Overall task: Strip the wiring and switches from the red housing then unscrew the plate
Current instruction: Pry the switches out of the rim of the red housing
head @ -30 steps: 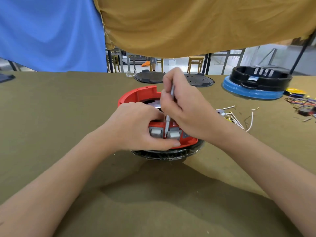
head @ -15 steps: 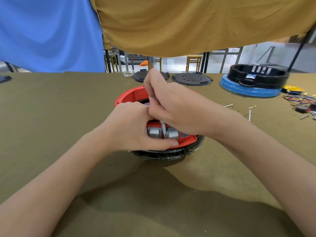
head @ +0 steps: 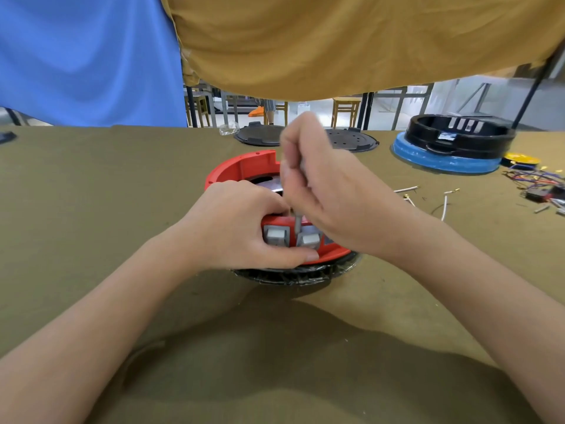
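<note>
The red housing [head: 244,168] sits on a black ribbed base [head: 293,275] in the middle of the table. Two grey switches [head: 276,235] are set in its near wall. My left hand [head: 241,224] grips that near wall, thumb along the lower rim. My right hand [head: 330,194] holds a thin metal tool [head: 296,223] upright, its tip down between the two switches. A metal plate [head: 269,186] shows inside the housing, mostly hidden by my hands.
Loose white wires [head: 443,206] lie right of the housing. A tangle of coloured wiring [head: 538,182] lies at the far right. A black housing on a blue base [head: 449,145] stands back right. Two dark round lids [head: 260,134] lie behind.
My right hand has shifted slightly around the tool and lifted a little, blurred with motion. The tool's tip stays between the switches. My left hand keeps its hold on the housing.
</note>
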A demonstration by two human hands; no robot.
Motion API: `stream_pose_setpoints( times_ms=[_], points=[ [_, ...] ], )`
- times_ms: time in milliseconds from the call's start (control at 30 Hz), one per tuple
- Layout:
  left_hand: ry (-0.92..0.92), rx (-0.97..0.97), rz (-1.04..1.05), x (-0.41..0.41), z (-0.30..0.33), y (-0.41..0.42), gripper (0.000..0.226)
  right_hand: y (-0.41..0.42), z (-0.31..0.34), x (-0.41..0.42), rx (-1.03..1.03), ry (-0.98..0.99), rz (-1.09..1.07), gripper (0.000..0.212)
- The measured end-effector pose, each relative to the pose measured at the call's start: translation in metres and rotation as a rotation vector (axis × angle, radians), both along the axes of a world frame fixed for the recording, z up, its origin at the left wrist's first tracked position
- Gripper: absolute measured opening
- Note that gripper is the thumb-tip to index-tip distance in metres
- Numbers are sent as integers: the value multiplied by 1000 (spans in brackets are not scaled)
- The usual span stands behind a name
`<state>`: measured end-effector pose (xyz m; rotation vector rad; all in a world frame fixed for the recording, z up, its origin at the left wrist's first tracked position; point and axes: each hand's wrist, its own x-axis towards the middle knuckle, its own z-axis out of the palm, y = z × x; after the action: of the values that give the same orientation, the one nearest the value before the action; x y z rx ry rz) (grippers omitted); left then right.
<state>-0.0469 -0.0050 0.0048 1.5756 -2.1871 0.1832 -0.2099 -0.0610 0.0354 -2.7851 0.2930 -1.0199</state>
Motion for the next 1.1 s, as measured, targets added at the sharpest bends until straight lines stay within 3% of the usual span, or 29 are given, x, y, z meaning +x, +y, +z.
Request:
stream_pose_setpoints(
  times_ms=[100,200,267,433,667,700,800,900,1100],
  points=[
    [42,-28,-30,0,-1,1,58,0,6,10,-81,161,-151,26],
    [48,-30,-38,0,-1,2,61,0,15,13,-62,309,-108,8],
    [54,-37,-66,0,-2,1,60,0,18,13,18,337,-66,17],
    [65,-46,-85,-3,-1,2,61,-2,18,15,100,342,-63,18],
    [-31,3,27,-3,0,0,77,2,4,-3,63,3,-24,9],
    [-23,-2,18,-2,-1,0,75,1,3,-2,41,34,-57,6],
    [25,-23,-21,-2,-1,1,64,2,7,6,-20,152,-175,28],
    [31,-32,-33,-3,0,2,63,3,13,8,-25,262,-110,7],
    [34,-21,-53,-3,0,2,67,-3,21,15,122,362,-92,19]
  ],
)
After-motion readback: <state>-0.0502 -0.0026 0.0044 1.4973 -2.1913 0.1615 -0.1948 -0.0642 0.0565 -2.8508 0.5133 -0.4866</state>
